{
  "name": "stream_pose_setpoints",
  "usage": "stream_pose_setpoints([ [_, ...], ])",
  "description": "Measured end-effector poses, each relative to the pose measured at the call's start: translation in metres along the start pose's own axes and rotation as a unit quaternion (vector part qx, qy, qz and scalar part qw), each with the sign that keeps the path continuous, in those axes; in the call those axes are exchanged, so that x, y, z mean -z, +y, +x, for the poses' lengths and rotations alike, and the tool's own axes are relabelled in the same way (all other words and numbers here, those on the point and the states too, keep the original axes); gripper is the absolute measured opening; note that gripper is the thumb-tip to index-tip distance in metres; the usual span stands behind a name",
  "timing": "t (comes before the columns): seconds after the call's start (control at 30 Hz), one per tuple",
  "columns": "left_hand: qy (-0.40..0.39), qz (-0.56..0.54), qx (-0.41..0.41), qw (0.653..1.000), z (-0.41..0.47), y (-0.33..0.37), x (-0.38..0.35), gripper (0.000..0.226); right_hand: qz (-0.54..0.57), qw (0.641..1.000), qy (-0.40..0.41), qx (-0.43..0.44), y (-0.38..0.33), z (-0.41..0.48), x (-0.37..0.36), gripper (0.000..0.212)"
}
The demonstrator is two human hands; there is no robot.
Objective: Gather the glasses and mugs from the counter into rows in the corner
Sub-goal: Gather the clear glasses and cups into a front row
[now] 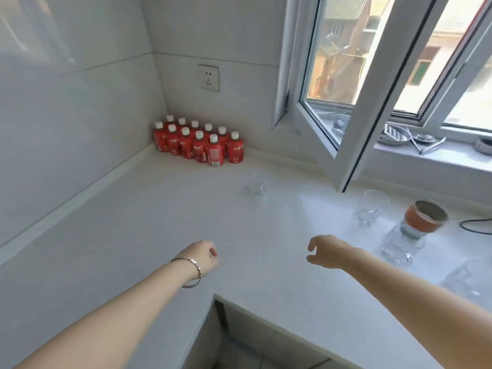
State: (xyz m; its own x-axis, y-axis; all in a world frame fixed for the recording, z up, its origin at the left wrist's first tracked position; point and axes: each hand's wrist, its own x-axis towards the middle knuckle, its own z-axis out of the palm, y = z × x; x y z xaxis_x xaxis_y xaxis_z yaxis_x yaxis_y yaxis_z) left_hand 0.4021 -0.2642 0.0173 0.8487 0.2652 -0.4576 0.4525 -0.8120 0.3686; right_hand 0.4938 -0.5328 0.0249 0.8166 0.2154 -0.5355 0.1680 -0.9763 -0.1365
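Note:
On the white counter (149, 225) one clear glass (255, 189) stands alone near the middle, in front of the corner. To the right stand a clear glass mug (370, 210), an orange mug (426, 215), another clear glass (399, 245) and, at the right edge, a blurred clear glass (464, 278). My left hand (202, 255) hovers over the counter with its fingers curled in and nothing held. My right hand (326, 251) hovers beside it, fingers apart and empty, left of the clear glass.
Several red bottles (198, 142) with white caps fill the corner in rows. An open window sash (354, 107) swings in over the counter's back. A wall socket (209, 77) sits above the bottles. A black cable (476, 226) lies at far right.

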Motion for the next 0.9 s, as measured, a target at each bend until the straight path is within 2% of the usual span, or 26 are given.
stream_pose_setpoints([
  [0.23, -0.038, 0.041, -0.040, 0.998, 0.138, 0.068, 0.019, 0.040, 0.049, 0.996, -0.002, -0.073, 0.043, 0.075, 0.019, 0.040],
  [0.43, 0.047, -0.066, -0.057, 0.995, 0.251, 0.136, 0.032, 0.089, 0.085, 0.987, -0.021, -0.136, 0.058, 0.124, 0.028, 0.039],
  [0.53, 0.049, -0.082, -0.053, 0.994, 0.295, 0.153, 0.029, 0.107, 0.100, 0.982, -0.028, -0.155, 0.064, 0.137, 0.026, 0.039],
  [0.6, 0.045, -0.087, -0.045, 0.994, 0.315, 0.154, 0.024, 0.105, 0.109, 0.980, -0.033, -0.164, 0.067, 0.140, 0.025, 0.038],
  [0.77, 0.092, -0.097, -0.065, 0.989, 0.324, 0.152, 0.014, 0.079, 0.135, 0.974, -0.044, -0.177, 0.082, 0.134, 0.020, 0.040],
  [0.9, 0.049, -0.052, -0.123, 0.990, 0.293, 0.160, 0.007, 0.074, 0.147, 0.971, -0.033, -0.185, 0.101, 0.119, 0.022, 0.040],
])
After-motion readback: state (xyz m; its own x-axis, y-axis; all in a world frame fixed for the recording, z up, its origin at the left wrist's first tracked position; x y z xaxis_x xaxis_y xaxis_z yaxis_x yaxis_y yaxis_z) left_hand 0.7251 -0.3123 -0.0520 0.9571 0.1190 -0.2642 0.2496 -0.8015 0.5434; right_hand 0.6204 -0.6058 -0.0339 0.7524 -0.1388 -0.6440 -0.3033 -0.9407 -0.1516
